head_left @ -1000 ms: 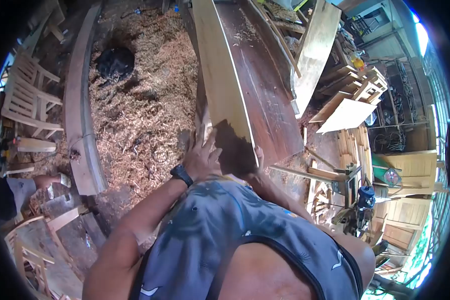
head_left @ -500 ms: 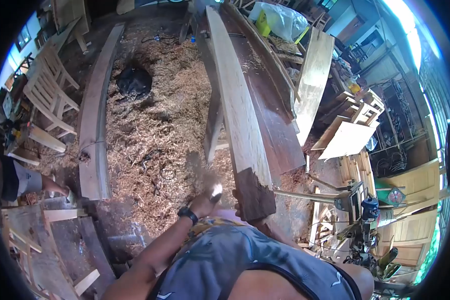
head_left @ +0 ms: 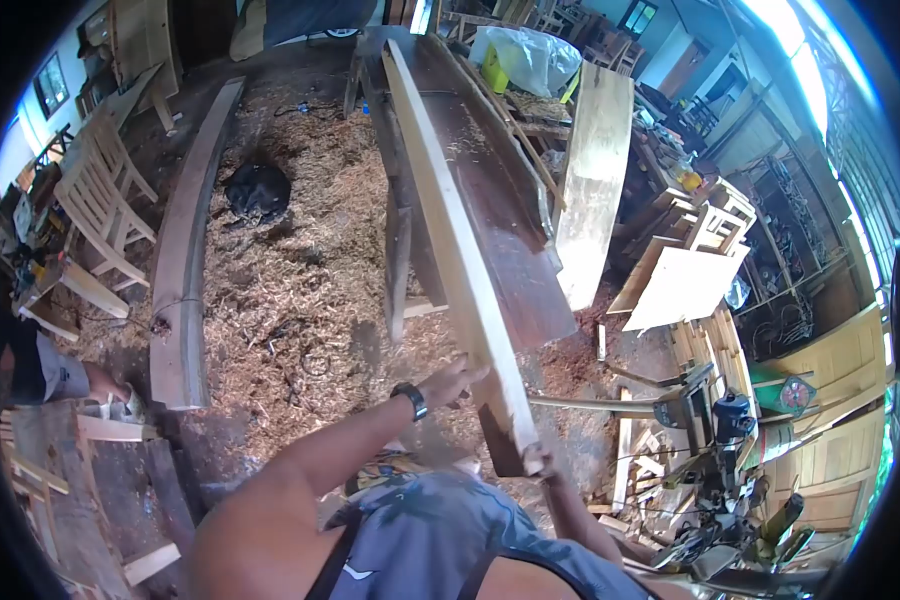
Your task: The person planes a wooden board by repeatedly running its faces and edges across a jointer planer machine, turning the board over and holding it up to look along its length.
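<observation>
A long pale plank (head_left: 460,250), dark at its near end, runs away from my body over a dark workbench (head_left: 515,270). My left hand (head_left: 457,383), with a watch on its wrist, touches the plank's left side near the dark part; its fingers reach toward the wood. At the near end, my right hand (head_left: 540,461) is closed on the plank's corner. The plank is tilted, so a narrow edge and a side face show.
Wood shavings (head_left: 300,260) cover the floor, where a dark animal-like shape (head_left: 257,190) lies. A long beam (head_left: 185,270) and chairs (head_left: 100,200) stand left. A person's leg (head_left: 100,382) shows far left. Stacked boards (head_left: 685,285) and a machine (head_left: 732,415) are at right.
The plank has turned from its broad face onto a tilt. My left hand left it, then came back to its left side. My right hand has moved to the near end corner.
</observation>
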`<action>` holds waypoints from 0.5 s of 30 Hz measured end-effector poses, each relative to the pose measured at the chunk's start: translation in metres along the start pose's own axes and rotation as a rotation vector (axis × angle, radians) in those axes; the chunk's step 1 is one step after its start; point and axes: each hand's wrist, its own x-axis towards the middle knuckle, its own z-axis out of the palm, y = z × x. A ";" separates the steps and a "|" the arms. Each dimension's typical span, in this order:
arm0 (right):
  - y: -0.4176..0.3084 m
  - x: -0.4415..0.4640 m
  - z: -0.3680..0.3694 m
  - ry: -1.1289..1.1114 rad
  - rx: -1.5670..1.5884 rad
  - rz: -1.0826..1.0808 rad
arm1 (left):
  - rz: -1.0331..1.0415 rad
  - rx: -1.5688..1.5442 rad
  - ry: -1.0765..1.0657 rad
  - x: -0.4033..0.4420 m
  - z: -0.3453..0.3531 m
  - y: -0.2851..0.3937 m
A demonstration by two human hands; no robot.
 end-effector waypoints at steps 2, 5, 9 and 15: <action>-0.029 -0.033 0.009 0.079 -0.113 0.064 | 0.007 -0.024 -0.079 0.016 0.028 0.015; -0.049 -0.065 0.013 0.105 -0.247 0.020 | -0.063 -0.054 -0.144 0.028 0.067 0.021; -0.050 -0.103 -0.016 0.207 -0.408 0.014 | -0.222 -0.173 -0.199 0.070 0.094 -0.044; -0.030 -0.149 -0.051 0.204 -0.317 0.121 | -0.101 -0.079 0.198 0.151 0.030 -0.034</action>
